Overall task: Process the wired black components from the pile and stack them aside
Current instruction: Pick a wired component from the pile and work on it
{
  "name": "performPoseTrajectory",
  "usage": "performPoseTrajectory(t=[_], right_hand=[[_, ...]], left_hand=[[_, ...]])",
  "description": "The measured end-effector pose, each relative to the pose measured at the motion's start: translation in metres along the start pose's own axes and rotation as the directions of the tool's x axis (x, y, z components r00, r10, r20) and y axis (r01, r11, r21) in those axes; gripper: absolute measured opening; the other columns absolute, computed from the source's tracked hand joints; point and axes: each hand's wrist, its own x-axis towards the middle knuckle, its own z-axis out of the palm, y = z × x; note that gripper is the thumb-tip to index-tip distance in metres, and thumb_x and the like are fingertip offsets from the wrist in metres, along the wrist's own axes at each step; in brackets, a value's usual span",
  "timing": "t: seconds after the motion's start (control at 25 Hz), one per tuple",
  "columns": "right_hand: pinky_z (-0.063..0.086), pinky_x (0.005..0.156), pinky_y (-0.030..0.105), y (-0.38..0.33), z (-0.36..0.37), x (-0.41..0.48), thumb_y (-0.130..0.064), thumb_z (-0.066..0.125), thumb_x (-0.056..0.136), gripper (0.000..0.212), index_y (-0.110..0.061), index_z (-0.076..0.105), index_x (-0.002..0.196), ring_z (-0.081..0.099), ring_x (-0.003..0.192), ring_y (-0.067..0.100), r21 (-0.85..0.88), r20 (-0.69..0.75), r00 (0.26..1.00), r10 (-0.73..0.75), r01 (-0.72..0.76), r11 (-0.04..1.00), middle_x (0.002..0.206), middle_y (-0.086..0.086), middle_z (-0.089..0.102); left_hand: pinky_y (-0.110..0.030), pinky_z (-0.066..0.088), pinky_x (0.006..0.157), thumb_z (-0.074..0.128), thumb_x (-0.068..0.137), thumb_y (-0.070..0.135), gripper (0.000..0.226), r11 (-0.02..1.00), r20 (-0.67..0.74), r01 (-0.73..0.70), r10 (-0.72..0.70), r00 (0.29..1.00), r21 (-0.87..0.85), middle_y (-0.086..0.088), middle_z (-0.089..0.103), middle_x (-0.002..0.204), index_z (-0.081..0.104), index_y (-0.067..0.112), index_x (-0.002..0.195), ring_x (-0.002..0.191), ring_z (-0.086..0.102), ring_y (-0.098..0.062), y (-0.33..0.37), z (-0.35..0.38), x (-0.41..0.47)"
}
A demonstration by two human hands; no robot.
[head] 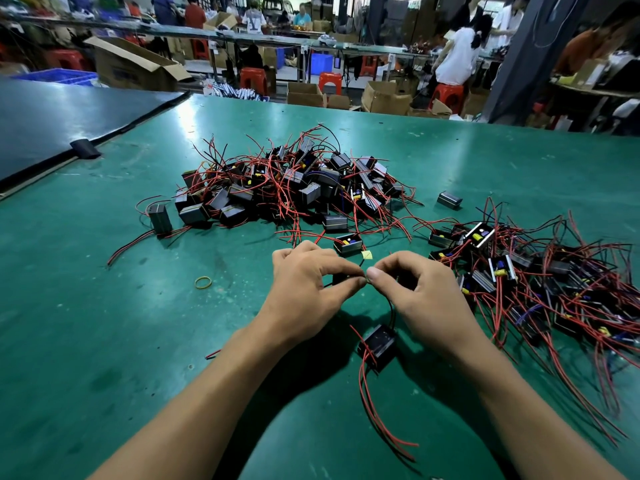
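bare forearms run to a bare left grip (pixel 308 289) and right grip (pixel 424 294), fingernails short.

Two heaps of wired black components sit on the counter (pixel 104 306): the far heap (pixel 294 183) and the right heap (pixel 540 282). One single component (pixel 377 346) is near. Two hands: left hand (pixel 304 282), right hand (pixel 422 289). One rubber band (pixel 203 282) lies left.

head cam | looks forward and down | close over green table (pixel 104 306) | workshop beyond far edge

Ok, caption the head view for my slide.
Left hand and right hand pinch the wire of a black component, pile behind.
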Motion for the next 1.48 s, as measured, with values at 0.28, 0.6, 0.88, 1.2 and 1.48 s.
performPoseTrajectory(t=[0.28, 0.6, 0.88, 1.2, 1.48], right_hand=[[0.046, 0.065, 0.023, -0.004, -0.006, -0.001, -0.024, 0.076, 0.087, 0.006, -0.019, 0.075, 0.084, 0.056, 0.065, 0.007, 0.17, 0.058, 0.995, 0.085, -0.093, 0.981, 0.074, -0.001, 0.07], [0.052, 0.06, 0.045, 0.011, -0.008, -0.001, -0.016, 0.076, 0.087, 0.012, -0.012, 0.079, 0.098, 0.066, 0.074, 0.025, -0.2, -0.025, 0.908, -0.419, 0.406, 0.892, 0.091, 0.001, 0.068], [0.052, 0.063, 0.048, 0.013, -0.007, 0.001, -0.018, 0.077, 0.086, 0.014, -0.014, 0.078, 0.1, 0.066, 0.079, 0.022, -0.243, -0.015, 0.908, -0.418, 0.402, 0.883, 0.095, -0.002, 0.069], [0.052, 0.063, 0.039, 0.014, -0.005, 0.004, -0.023, 0.077, 0.087, 0.012, -0.016, 0.077, 0.097, 0.064, 0.076, 0.017, -0.2, 0.012, 0.928, -0.373, 0.367, 0.908, 0.088, -0.006, 0.066], [0.04, 0.062, 0.017, 0.007, -0.002, 0.002, -0.028, 0.071, 0.09, 0.006, -0.023, 0.072, 0.087, 0.05, 0.063, 0.003, 0.123, 0.121, 0.993, 0.016, -0.031, 0.992, 0.071, -0.016, 0.062]], left_hand=[[-0.05, 0.036, 0.088, 0.078, 0.08, 0.031, 0.005, 1.0, -0.003, 0.004, -0.004, 1.0, 0.012, 0.015, 0.069, 0.076, 0.079, 0.028, 0.085, 0.086, 0.054, -0.015, 0.0, -0.001, -0.001], [-0.057, 0.038, 0.092, 0.079, 0.079, 0.026, 0.005, 0.989, 0.065, 0.109, -0.103, 0.993, -0.1, 0.007, 0.072, 0.078, 0.078, 0.03, 0.081, 0.089, 0.054, -0.018, 0.001, -0.004, 0.003], [-0.057, 0.036, 0.093, 0.079, 0.079, 0.026, 0.007, 0.985, 0.098, 0.127, -0.115, 0.988, -0.121, 0.013, 0.067, 0.072, 0.077, 0.032, 0.081, 0.088, 0.053, -0.018, 0.002, -0.006, 0.002], [-0.057, 0.036, 0.093, 0.079, 0.08, 0.026, 0.004, 0.989, 0.11, 0.112, -0.101, 0.989, -0.098, 0.012, 0.067, 0.072, 0.078, 0.03, 0.082, 0.087, 0.053, -0.017, 0.003, -0.007, 0.002], [-0.058, 0.037, 0.091, 0.079, 0.08, 0.025, 0.002, 0.992, 0.079, 0.085, -0.078, 0.994, -0.097, 0.006, 0.069, 0.074, 0.078, 0.026, 0.082, 0.085, 0.052, -0.017, 0.002, -0.007, 0.001]])
